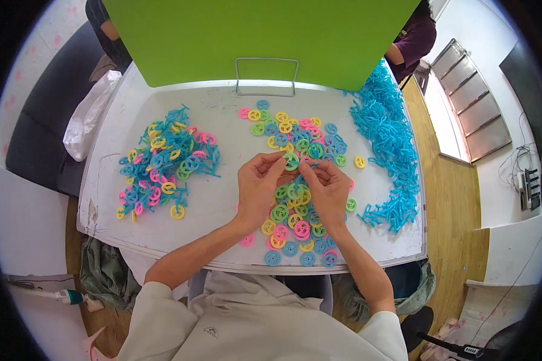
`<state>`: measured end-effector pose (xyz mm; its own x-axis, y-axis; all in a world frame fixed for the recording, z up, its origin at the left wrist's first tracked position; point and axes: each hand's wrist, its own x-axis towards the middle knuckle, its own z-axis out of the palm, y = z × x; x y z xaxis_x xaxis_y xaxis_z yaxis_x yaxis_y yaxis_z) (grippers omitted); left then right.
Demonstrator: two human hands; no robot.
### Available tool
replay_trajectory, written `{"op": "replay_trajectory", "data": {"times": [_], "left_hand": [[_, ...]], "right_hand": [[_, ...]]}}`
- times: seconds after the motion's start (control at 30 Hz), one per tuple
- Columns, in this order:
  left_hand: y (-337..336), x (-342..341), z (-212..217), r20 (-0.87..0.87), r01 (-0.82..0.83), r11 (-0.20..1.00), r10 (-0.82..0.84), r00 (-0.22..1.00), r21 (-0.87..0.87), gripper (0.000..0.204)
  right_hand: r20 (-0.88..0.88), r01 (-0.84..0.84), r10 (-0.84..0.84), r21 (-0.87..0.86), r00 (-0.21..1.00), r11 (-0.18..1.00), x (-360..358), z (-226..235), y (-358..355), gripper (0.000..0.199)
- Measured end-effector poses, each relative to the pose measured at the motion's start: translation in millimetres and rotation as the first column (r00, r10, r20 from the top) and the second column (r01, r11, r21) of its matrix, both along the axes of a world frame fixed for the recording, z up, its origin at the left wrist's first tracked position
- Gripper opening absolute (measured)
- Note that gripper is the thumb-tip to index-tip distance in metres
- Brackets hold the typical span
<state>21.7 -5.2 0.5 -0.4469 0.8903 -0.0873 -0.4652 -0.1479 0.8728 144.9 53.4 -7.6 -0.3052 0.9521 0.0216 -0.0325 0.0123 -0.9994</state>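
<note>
Bright, even light, soft shadows, sharp centre, strong fisheye bending at edges.
</note>
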Motion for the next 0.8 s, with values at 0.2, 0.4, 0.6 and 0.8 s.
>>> {"op": "replay_trajectory", "data": {"times": [0.2, 0.4, 0.6, 0.8], "left_hand": [[0, -3, -4, -0.146, -0.006, 1.0, 0.004, 0.989, -0.013, 0.02], [-1, 1, -7, -0.274, -0.045, 0.999, 0.048, 0.961, 0.016, 0.019], [2, -6, -3, -0.403, 0.003, 1.0, 0.003, 0.915, 0.014, 0.017], [10, -33, 2, -0.144, 0.074, 0.992, -0.088, 0.986, -0.099, 0.017]], "right_hand": [[0.029, 0.015, -0.015, 0.02, 0.999, 1.0, -1, -3, -1, 0.014], [0.084, -0.009, 0.014, -0.058, 0.996, 0.998, 0, -4, 1, 0.014], [0.095, -0.002, -0.034, 0.36, 0.995, 0.933, 6, -15, 4, 0.016], [0.272, -0.237, 0.123, 0.439, 0.954, 0.866, 17, 6, 5, 0.026]]}}
